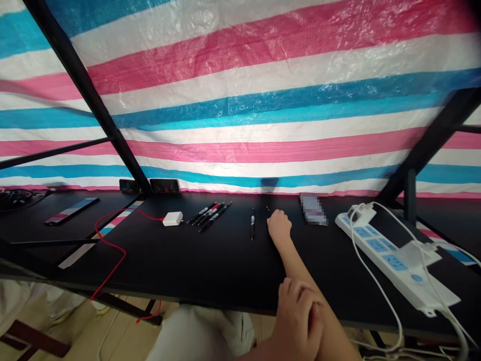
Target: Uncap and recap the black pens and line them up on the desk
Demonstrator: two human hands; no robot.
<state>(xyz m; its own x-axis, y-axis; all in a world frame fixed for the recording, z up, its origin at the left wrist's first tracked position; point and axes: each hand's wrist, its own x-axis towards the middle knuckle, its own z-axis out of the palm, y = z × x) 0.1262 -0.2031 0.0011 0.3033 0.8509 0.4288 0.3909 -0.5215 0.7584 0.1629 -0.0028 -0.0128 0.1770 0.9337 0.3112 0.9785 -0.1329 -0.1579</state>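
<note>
A striped sheet (233, 125) is hanging behind a black desk (210, 265); a white power strip (377, 245) is lying at its right. The left hand (299, 311), loosely bent, is resting on the right forearm (300, 268); whether it is holding anything cannot be told. The right hand (279, 228) is showing closely curled fingers. Several bunched pens (215, 216) are lying unseparated; one lone pen (252, 225) is already lying apart. A further pen (267, 209) is being held in that right hand, only its end showing.
</note>
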